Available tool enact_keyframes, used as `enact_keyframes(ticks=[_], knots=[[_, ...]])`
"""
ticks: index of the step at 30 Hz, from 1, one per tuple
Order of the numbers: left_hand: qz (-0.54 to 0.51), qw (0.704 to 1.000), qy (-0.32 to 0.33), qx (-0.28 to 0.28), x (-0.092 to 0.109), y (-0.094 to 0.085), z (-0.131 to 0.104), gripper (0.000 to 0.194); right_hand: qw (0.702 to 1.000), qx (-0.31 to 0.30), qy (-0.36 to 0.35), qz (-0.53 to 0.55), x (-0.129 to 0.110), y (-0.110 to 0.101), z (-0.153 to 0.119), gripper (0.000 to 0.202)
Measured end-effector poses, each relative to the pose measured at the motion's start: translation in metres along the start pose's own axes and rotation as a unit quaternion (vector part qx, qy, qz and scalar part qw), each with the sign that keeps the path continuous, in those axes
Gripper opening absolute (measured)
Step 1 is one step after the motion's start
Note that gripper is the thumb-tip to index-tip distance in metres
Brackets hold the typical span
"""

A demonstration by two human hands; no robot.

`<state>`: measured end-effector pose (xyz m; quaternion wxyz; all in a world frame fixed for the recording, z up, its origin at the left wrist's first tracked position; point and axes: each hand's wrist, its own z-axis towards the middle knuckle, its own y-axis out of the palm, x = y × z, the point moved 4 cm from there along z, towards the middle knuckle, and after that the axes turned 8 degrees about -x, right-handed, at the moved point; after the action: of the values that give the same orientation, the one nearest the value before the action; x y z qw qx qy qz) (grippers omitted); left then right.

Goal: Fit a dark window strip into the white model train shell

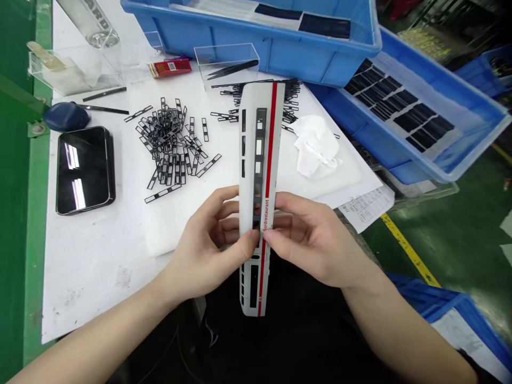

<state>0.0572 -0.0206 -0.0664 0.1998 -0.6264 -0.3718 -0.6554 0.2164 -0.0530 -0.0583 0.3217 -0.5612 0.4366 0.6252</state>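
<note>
We held the model train shell (pixel 259 160) upright over the counter (pixel 100 256), our left hand (pixel 208 245) and right hand (pixel 316 240) each clenched on it, thumbs pinching a black window strip (pixel 259 176) into its side. Some openings looked unfilled. Left of the shell lay loose strips (pixel 172 144); behind it, a clear box (pixel 228 64) held tweezers (pixel 232 69).

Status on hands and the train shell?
Left hand and right hand both grip the model train body shell mid-length, held over the table edge. Black window inserts piled beyond. Nothing blocking.
</note>
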Motion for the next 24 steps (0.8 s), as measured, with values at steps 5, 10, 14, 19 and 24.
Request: enact_keyframes(ticks=[5, 10, 14, 19, 24], knots=[[0.026, 0.999, 0.019, -0.014, -0.001, 0.0, 0.0, 0.045, 1.0, 0.013, -0.003, -0.014, -0.001, 0.0, -0.002, 0.037], [0.044, 0.999, 0.025, -0.014, 0.0, 0.003, -0.003, 0.046, 0.999, 0.032, 0.003, -0.014, -0.003, -0.001, -0.001, 0.024], [0.053, 0.998, 0.038, -0.012, -0.003, 0.005, -0.004, 0.05, 0.994, 0.092, 0.025, -0.046, -0.001, -0.002, 0.001, 0.007], [0.071, 0.996, 0.046, 0.005, -0.007, 0.005, -0.004, 0.053, 0.991, 0.131, 0.034, -0.02, 0.006, -0.005, 0.005, 0.014], [0.078, 0.996, 0.038, 0.007, -0.008, 0.004, -0.006, 0.053, 0.993, 0.115, 0.024, 0.002, 0.002, -0.007, 0.01, 0.008]])
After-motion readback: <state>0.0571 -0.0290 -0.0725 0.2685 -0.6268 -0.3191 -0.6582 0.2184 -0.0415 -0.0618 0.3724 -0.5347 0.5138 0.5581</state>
